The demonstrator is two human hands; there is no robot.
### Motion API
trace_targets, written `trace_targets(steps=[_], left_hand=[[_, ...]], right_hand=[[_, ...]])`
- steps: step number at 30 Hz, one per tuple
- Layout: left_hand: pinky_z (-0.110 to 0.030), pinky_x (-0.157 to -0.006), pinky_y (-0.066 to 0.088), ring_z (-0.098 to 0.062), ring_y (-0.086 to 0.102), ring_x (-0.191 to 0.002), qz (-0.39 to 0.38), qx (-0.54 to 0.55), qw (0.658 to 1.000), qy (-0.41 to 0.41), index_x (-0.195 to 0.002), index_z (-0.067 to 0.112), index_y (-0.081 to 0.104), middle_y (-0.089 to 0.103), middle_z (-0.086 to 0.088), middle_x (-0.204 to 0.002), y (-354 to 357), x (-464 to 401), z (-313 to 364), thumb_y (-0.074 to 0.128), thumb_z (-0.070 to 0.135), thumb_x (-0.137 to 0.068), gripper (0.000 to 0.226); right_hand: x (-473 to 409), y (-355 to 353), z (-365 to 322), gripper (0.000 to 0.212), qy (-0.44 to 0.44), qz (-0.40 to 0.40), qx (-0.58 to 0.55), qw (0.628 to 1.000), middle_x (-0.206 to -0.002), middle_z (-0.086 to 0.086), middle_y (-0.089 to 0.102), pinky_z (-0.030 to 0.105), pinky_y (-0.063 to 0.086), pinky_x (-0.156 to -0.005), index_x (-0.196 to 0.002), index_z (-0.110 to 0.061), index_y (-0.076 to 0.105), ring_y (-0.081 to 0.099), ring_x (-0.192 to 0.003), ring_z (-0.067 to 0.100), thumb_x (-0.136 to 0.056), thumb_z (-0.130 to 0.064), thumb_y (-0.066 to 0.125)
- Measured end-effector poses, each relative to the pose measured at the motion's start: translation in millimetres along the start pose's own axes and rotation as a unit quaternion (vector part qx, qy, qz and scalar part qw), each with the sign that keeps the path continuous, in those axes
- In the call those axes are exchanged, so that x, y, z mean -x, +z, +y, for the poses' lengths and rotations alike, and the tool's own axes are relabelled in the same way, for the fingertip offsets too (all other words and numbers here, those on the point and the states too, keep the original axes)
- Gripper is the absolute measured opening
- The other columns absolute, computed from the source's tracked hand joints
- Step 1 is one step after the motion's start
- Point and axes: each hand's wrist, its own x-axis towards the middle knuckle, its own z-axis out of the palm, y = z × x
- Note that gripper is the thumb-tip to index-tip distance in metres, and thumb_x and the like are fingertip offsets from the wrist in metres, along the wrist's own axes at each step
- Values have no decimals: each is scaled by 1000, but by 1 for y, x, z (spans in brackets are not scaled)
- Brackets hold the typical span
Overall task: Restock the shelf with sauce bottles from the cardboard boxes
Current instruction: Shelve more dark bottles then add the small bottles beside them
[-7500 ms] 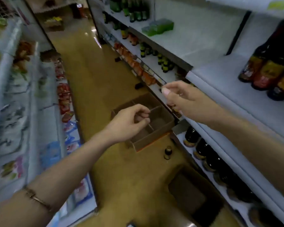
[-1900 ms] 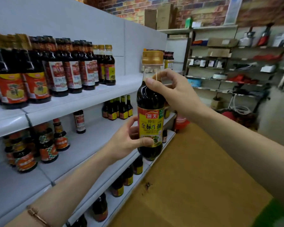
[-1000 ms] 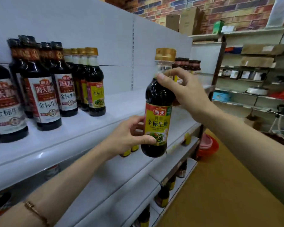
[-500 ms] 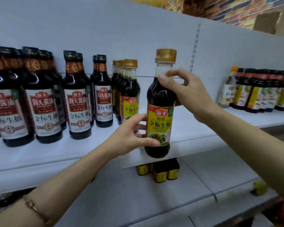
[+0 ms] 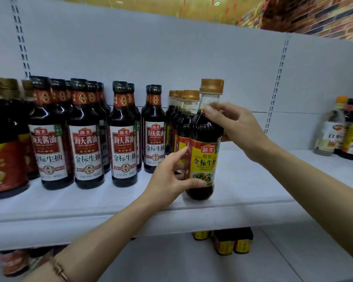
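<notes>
Both hands are on one soy sauce bottle point(image 5: 205, 151), gold cap, yellow label, dark liquid up to the neck. The right hand point(image 5: 238, 129) pinches it high at the clear neck, fingers curled round just under the cap. The left hand point(image 5: 169, 180) grips low, thumb laid across the bottom of the label, fingers wrapped behind. The bottle stands upright near the front edge of the white shelf point(image 5: 253, 196); whether its base touches the board or hangs just above it, I can't tell. Right behind it runs a row of gold-capped bottles point(image 5: 183, 123) of the same kind, reaching toward the back panel. To the left of that, red-labelled soy sauce bottles point(image 5: 122, 143) with dark caps stand in rows to the shelf's left end. Well apart, at the right end of the shelf, a small group of other bottles point(image 5: 346, 129). A bracelet point(image 5: 59, 269) sits on the left wrist. On the lower shelf, yellow-labelled bottles point(image 5: 230, 241) peek out under the front edge.
</notes>
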Motion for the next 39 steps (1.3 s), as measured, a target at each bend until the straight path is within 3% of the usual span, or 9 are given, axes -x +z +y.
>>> trace_targets(steps=[5,9,14,17,20,26,32,37,39], left_hand=[[-32,-90,55,-10,61,-108,31,-25,999,7,-125,38,50,52,9,-119,6,0,-10,85,26,-59,76],[-27,-88,55,-11,60,-107,34,-38,999,13,-132,26,49,49,5,-119,5,-1,-14,85,14,-67,76],[-19,-82,54,-2,61,-102,46,-25,998,18,-125,32,50,50,7,-120,6,0,-15,84,11,-68,69],[-19,-82,54,-4,61,-103,43,-21,999,16,-133,22,50,49,5,-119,6,0,-15,83,10,-70,72],[-17,-81,53,-2,61,-102,40,-23,999,20,-135,18,50,48,4,-118,7,1,-14,82,8,-71,72],[-19,-84,53,-5,59,-105,43,-47,998,28,-139,19,46,46,3,-121,8,2,-16,81,10,-73,76],[-14,-80,52,-3,58,-104,49,-65,996,28,-138,21,45,45,7,-119,9,2,-16,82,14,-72,75],[-21,-83,54,-7,58,-106,54,-84,995,22,-139,20,44,46,5,-120,8,1,-19,83,20,-72,78],[-27,-86,55,-9,58,-106,54,-88,994,22,-139,21,44,47,5,-121,7,1,-20,84,22,-71,79]], right_hand=[[-3,1,15,26,-6,-12,16,1000,-116,11,65,32,60,-75,-109,-26,71,70,-99,19,-90,-42,62],[-5,2,26,35,-16,-8,35,999,-117,3,66,41,59,-84,-121,-25,68,64,-110,17,-94,-44,59],[-13,7,32,47,-24,1,65,998,-121,-10,66,48,51,-98,-131,-26,62,61,-114,11,-91,-51,58],[-15,8,30,58,-28,4,79,996,-118,-10,68,49,51,-98,-129,-29,63,63,-112,10,-82,-64,56],[-13,10,31,56,-43,8,83,996,-118,-9,68,49,51,-96,-125,-35,65,62,-113,12,-80,-67,55],[-8,8,31,39,-45,15,64,997,-120,-2,60,45,55,-91,-128,-27,63,64,-110,17,-94,-45,58],[-8,11,28,39,-33,18,81,996,-114,-8,63,45,56,-90,-127,-26,61,64,-108,14,-94,-47,57],[-4,17,25,40,-25,49,136,989,-111,-5,62,20,48,-78,-121,-22,56,60,-102,9,-95,-52,50],[-2,18,24,37,-18,48,139,989,-109,-7,62,20,48,-78,-117,-24,56,60,-101,9,-95,-54,49]])
